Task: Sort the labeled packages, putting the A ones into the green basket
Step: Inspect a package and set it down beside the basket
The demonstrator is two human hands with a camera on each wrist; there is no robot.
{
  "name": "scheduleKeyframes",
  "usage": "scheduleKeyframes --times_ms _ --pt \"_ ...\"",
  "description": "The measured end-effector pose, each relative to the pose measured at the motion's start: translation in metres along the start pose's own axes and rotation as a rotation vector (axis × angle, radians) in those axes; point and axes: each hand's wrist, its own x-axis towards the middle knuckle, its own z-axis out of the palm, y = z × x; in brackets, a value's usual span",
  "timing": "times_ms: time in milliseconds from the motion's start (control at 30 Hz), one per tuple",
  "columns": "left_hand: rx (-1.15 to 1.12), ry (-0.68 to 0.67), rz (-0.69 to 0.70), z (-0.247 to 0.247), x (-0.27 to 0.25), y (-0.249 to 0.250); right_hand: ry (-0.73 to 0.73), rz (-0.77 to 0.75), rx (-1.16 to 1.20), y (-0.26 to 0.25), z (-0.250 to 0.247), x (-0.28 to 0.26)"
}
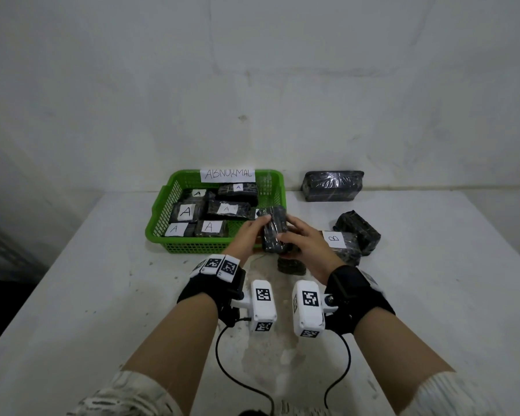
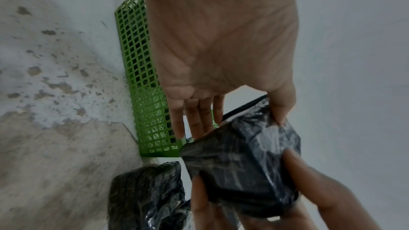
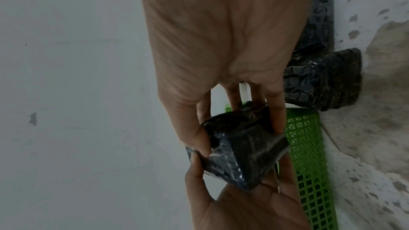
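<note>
Both hands hold one black plastic-wrapped package (image 1: 274,228) in the air just over the near right corner of the green basket (image 1: 192,246). My left hand (image 1: 248,234) grips its left side, thumb on top, and my right hand (image 1: 297,238) grips its right side. No label shows on the held package (image 2: 241,163) in any view, including the right wrist view (image 3: 241,151). The basket holds several black packages with white A labels (image 1: 186,211). A package labelled B (image 1: 338,241) lies right of my right hand.
A paper sign reading ABNORMAL (image 1: 228,174) stands on the basket's far rim. Unlabelled black packages lie at the right (image 1: 359,229), by the back wall (image 1: 332,186) and under my hands (image 1: 291,265). The worn white table (image 1: 102,295) spreads left and near.
</note>
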Motion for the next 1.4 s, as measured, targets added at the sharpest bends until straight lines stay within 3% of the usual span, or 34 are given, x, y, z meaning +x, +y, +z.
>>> scheduleKeyframes --times_ms 200,400,600,767,1000,1233,1400 --pt "0.1 -0.021 -0.033 -0.007 -0.003 -0.004 0.028 0.002 0.025 0.001 0.004 0.002" --pt "0.086 0.038 0.044 -0.005 -0.007 0.001 -0.033 -0.006 0.035 0.001 0.003 0.0" --pt "0.036 -0.001 0.003 -0.007 -0.005 -0.008 0.082 -0.039 -0.073 -0.004 0.004 0.0" --pt "0.074 -0.043 -0.092 -0.006 -0.006 -0.005 -0.029 -0.014 -0.127 -0.008 0.002 -0.003" --pt "0.304 -0.033 -0.105 -0.01 -0.005 -0.005 0.001 0.002 -0.117 -0.01 0.003 -0.003" --pt "0.128 -0.018 -0.026 0.0 -0.003 -0.006 0.101 0.049 -0.157 0.0 0.001 0.003" --pt "-0.033 -0.126 -0.012 0.0 -0.007 -0.004 0.112 0.06 -0.168 -0.004 -0.003 0.002"
